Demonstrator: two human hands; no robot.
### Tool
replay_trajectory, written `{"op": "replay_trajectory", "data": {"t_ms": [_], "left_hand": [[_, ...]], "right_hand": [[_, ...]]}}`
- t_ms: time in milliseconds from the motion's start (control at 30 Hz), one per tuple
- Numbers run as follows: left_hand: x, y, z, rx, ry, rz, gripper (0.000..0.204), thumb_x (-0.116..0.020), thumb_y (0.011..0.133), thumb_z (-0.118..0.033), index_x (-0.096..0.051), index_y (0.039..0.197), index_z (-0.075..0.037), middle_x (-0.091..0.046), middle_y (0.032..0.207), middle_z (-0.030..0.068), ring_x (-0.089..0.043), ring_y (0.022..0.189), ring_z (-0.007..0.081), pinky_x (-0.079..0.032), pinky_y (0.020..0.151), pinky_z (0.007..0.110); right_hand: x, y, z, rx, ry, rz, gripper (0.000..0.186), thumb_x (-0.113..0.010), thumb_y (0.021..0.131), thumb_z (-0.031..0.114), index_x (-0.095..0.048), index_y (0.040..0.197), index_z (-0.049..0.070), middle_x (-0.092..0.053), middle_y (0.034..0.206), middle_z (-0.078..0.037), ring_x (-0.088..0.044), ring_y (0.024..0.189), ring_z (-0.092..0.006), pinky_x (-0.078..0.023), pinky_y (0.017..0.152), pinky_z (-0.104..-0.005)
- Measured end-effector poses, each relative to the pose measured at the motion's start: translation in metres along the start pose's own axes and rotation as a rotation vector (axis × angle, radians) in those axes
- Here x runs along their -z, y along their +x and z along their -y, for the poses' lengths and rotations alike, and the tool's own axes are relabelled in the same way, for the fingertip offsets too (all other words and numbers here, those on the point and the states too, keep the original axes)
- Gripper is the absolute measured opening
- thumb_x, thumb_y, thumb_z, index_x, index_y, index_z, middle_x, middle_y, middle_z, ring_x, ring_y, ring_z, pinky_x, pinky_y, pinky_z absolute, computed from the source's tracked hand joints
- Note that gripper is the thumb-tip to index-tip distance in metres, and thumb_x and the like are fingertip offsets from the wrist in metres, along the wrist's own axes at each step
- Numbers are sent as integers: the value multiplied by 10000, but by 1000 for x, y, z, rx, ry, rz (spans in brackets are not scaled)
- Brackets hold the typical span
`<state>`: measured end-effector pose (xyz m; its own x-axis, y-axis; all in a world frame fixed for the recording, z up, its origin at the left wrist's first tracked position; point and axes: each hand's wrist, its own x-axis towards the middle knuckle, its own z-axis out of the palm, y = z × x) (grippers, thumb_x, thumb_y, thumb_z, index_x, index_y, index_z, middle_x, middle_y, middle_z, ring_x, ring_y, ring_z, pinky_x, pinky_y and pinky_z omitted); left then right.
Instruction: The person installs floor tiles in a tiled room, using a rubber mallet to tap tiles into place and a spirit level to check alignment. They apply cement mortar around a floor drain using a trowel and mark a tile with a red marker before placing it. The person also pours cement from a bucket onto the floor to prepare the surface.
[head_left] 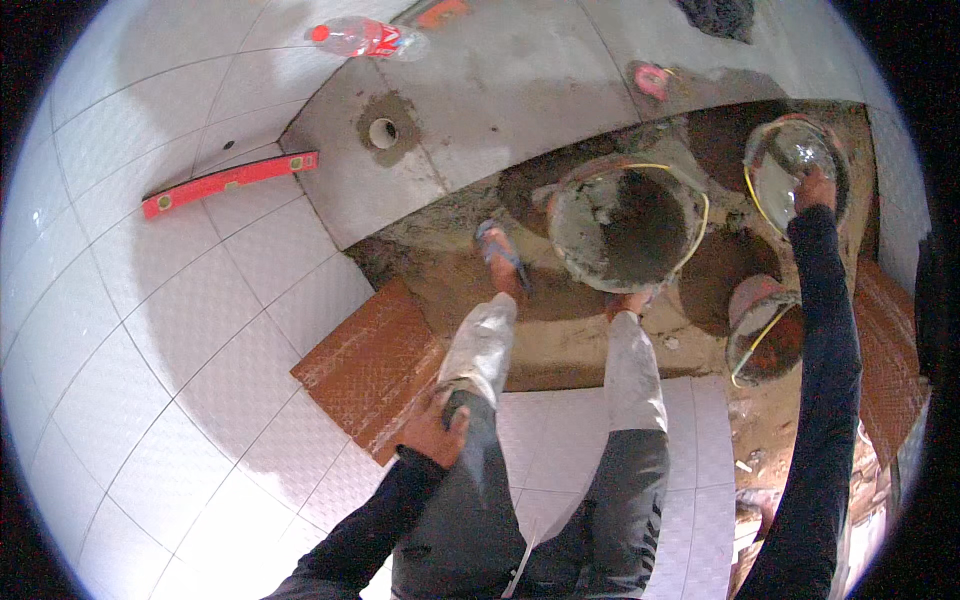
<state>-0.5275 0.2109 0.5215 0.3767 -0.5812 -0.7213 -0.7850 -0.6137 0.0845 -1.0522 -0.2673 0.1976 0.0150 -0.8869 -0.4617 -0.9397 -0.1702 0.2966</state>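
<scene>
While the right hand (815,190) reaches into the bucket (757,150) at far right, its grip impossible to tell, and the left hand (432,432) rests unclenched on the left trouser leg (480,470), uneven pressure could tip that bucket, spilling its contents onto the brown floor (565,325).

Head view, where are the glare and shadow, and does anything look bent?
Head view: glare washes out the white tiles at lower left and glints in the bucket the right hand reaches into; head view: shadow darkens the inside of the middle bucket; head view: fisheye distortion curves the red level.
</scene>
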Motion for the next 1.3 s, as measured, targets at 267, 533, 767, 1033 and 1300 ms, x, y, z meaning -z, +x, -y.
{"op": "replay_trajectory", "data": {"t_ms": [267, 533, 767, 1033, 1300], "left_hand": [[-65, 16, -73, 178, 165, 451, 573, -550, 846, -409, -524, 1330, -102, -404, 1459, 199, -380, 1336, 427, -341, 1058, 589], [-12, 44, -58, 151, 261, 471, 613, -576, 835, -406, -496, 1348, -80, -417, 1446, 191, -395, 1334, 400, -388, 1060, 546], [32, 76, -45, 56, 236, 559, 686, -648, 757, -495, -593, 1256, -27, -571, 1318, 229, -561, 1211, 380, -447, 1026, 452], [23, 27, -76, 166, 462, 375, 504, -654, 857, -409, -646, 1146, 4, -656, 1133, 243, -637, 1074, 378, -516, 912, 457], [-9, -9, -94, 161, 394, 585, 529, -595, 860, -399, -612, 1253, -45, -611, 1256, 214, -568, 1198, 368, -462, 1019, 436]], "right_hand": [[56, -84, 170, 74, 318, -22, 634, -624, 829, 336, -449, 1423, 198, -428, 1463, -169, -471, 1300, -354, -393, 1046, -553], [98, -220, 258, -192, 506, 106, 492, -638, 813, 381, -621, 1243, 143, -662, 1123, -200, -631, 1052, -385, -518, 881, -489], [181, -305, 276, -3, 755, 627, 588, -673, 766, 558, -701, 1064, 52, -690, 1044, -215, -666, 977, -360, -529, 866, -465], [324, -451, 131, -115, 1112, 320, 413, -676, 841, 440, -709, 936, 40, -679, 785, -206, -684, 766, -362, -544, 694, -459], [276, -585, -177, -624, 1415, 306, 251, -646, 894, 208, -661, 1087, 47, -672, 882, -139, -629, 767, -224, -496, 707, -362]]}}
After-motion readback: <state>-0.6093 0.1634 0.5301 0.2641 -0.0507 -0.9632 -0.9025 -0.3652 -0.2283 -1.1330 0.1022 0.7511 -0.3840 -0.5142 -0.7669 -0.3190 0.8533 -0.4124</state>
